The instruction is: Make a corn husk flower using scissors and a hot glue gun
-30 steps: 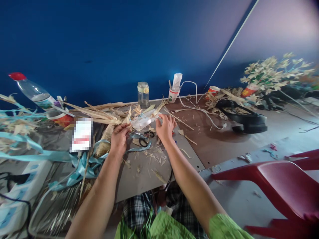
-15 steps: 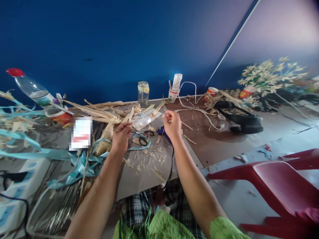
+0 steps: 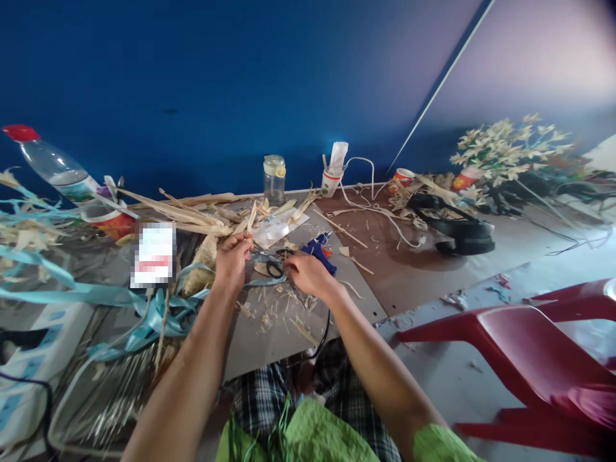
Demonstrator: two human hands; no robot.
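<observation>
My left hand (image 3: pixel 233 258) is closed in a pinch on a pale strip of dried corn husk (image 3: pixel 252 218) that stands up from the fingertips. Curled in toward the black-handled scissors (image 3: pixel 274 269), my right hand (image 3: pixel 312 274) has its fingertips at one of the handle loops; how firmly they grip it is hard to see. Just behind the right hand lies a blue glue gun (image 3: pixel 315 245) with an orange part. Husk scraps (image 3: pixel 293 311) are scattered over the grey board (image 3: pixel 260 356) below both hands.
Left are a phone (image 3: pixel 153 255), light-blue ribbon (image 3: pixel 161 314), a power strip (image 3: pixel 43 378) and a red-capped bottle (image 3: pixel 52 163). Behind stand a glass jar (image 3: pixel 274 179) and a paper cup (image 3: pixel 331 184). Right are a black strapped object (image 3: pixel 462 234), husk flowers (image 3: pixel 500 144) and a red chair (image 3: pixel 529 359).
My right hand has moved left and down to the scissors, uncovering the glue gun behind it. My left hand stays nearly in place with its husk strip. The view has shifted slightly.
</observation>
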